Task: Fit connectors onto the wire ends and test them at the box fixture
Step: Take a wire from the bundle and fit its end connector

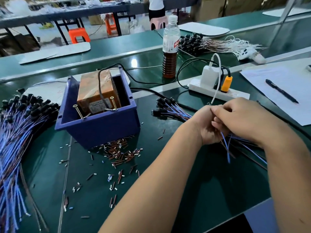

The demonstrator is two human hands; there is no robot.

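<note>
Green mat (168,190) open beneath hands (223,121) gripping wires (226,145)

I note the table (176,190) has a smooth, glossy green top that throws back the lights. The blue box (101,126) looks like matt plastic; two brass-coloured metal screws (113,103) stand at its rim. The bottle (170,47) is clear ribbed plastic. The power strip (235,95) is glossy white plastic. The paper sheet (286,78) is matt.
</note>
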